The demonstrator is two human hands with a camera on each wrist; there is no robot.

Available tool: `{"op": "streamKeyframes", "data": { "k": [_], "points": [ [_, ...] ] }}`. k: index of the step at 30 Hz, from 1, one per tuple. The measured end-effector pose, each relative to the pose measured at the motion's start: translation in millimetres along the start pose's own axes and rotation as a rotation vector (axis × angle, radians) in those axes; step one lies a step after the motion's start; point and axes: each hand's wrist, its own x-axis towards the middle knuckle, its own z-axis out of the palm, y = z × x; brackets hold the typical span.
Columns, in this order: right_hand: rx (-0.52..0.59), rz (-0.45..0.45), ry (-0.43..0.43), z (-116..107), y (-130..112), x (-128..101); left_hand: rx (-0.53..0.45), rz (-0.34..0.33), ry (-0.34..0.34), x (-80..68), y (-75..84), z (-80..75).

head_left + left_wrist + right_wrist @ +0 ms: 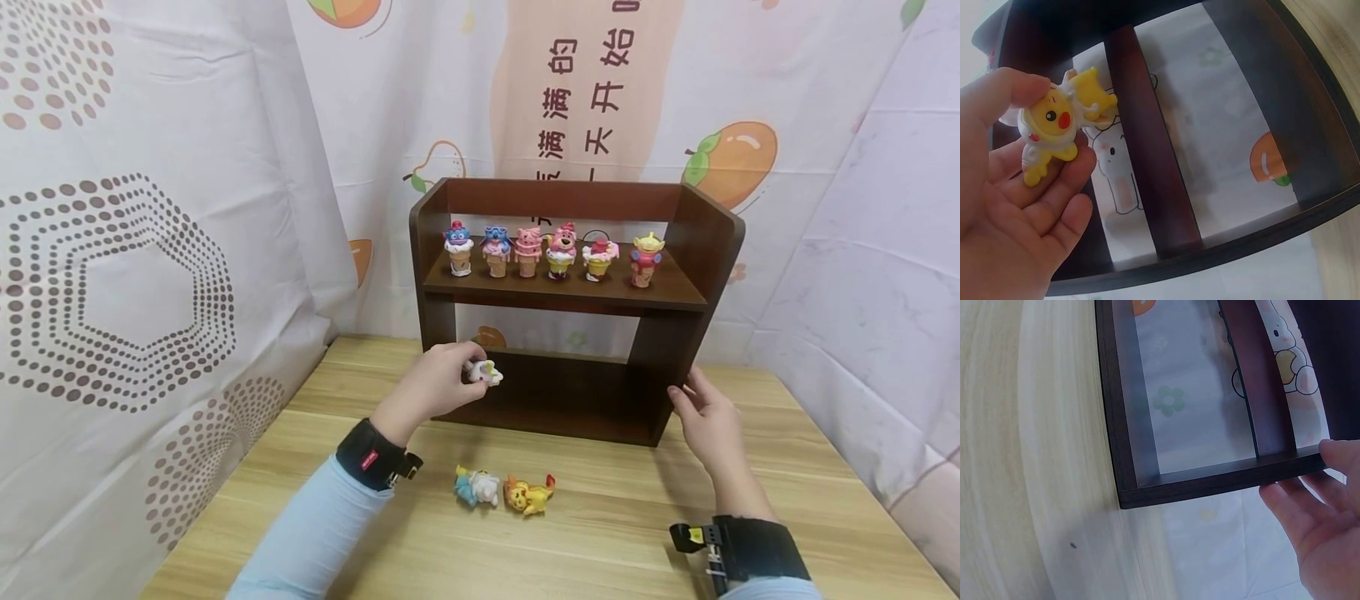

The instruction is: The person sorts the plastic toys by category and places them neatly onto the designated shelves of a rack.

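Observation:
Between thumb and fingers my left hand (pixel 442 379) pinches a small white and yellow toy figurine (pixel 1050 122), its yellow face with an orange beak turned to the left wrist camera. The hand is at the left front of the dark brown two-tier shelf (pixel 566 302), before its lower compartment. My right hand (pixel 708 417) grips the edge of the shelf's right side panel, thumb on the front and fingers behind, as the right wrist view shows. On the table lie a blue and white figurine (pixel 477 487) and a yellow and orange figurine (pixel 529 495).
Several ice-cream-cone figurines stand in a row on the upper tier, among them a blue one (pixel 459 248) at the left end and a red one with a yellow top (pixel 646 260) at the right. The wooden table (pixel 600 533) backs onto a printed curtain (pixel 465 100).

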Motion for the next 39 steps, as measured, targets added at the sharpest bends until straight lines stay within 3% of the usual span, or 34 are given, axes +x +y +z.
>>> {"op": "streamKeyframes", "data": {
  "k": [14, 23, 39],
  "points": [
    [-0.013, 0.014, -0.003, -1.6, -2.2, -1.0, 0.051, -0.022, -0.192, 24.7, -6.6, 13.2],
    [-0.01, 0.004, 0.004, -1.1, -1.7, 1.2, 0.085, -0.1, -0.299, 40.4, -10.0, 20.3],
    [-0.016, 0.012, -0.006, -1.2, -1.1, 0.5, 0.159, -0.182, -0.414, 46.1, -19.6, 30.4]
  ]
}}
